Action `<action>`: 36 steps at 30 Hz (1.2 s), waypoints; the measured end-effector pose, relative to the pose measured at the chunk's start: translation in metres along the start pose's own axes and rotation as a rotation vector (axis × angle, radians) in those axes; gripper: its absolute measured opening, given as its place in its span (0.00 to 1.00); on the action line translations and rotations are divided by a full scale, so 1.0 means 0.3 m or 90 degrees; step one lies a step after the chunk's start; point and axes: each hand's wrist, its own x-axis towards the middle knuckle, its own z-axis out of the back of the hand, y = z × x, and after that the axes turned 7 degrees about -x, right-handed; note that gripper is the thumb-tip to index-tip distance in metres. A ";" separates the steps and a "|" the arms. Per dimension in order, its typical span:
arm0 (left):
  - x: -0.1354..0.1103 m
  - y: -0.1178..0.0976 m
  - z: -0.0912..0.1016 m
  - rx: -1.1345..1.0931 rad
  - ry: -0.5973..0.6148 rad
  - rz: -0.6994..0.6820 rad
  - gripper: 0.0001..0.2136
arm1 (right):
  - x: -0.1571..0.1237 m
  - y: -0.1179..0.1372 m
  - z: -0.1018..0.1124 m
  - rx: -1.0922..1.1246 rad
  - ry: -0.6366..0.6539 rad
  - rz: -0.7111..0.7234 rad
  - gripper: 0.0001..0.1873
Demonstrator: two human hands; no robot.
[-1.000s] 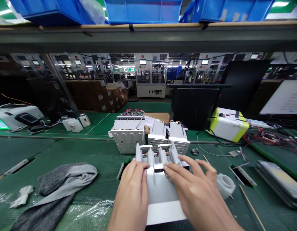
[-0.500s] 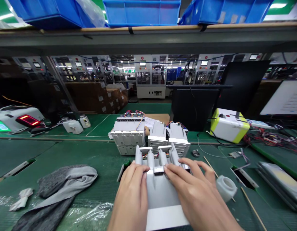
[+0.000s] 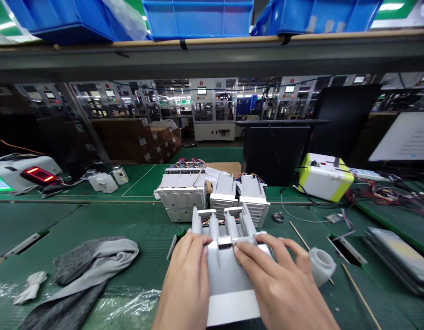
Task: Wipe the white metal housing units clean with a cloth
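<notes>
Housing (image 3: 228, 272) sits just in front of the units (image 3: 182, 196), left hand (image 3: 187, 270) and right hand (image 3: 275, 270) laid on it from either side; whether either grip closes round it, I can't tell. Uneven pressure could tip it, a forward slip bump those units.

The near plastic housing (image 3: 226, 272) is pale grey with a white front strip. Green covers the workbench (image 3: 143, 220), with a thin white line (image 3: 139, 180) on its far left part. The left cloth (image 3: 108, 259) pairs plain light grey with mottled dark grey. The far right box (image 3: 322, 178) is white with fluorescent yellow ends, the far bins (image 3: 200, 19) blue, the far left stacked cartons (image 3: 120, 137) brown.
</notes>
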 end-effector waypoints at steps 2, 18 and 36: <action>-0.001 0.003 0.001 0.003 0.010 -0.002 0.14 | 0.007 0.003 -0.008 -0.004 0.015 -0.008 0.20; -0.005 -0.004 0.000 -0.045 0.008 0.028 0.15 | -0.006 0.032 -0.007 -0.118 0.004 -0.001 0.20; -0.013 0.030 -0.007 -0.022 -0.002 -0.020 0.13 | -0.030 0.008 -0.007 -0.223 0.004 0.120 0.18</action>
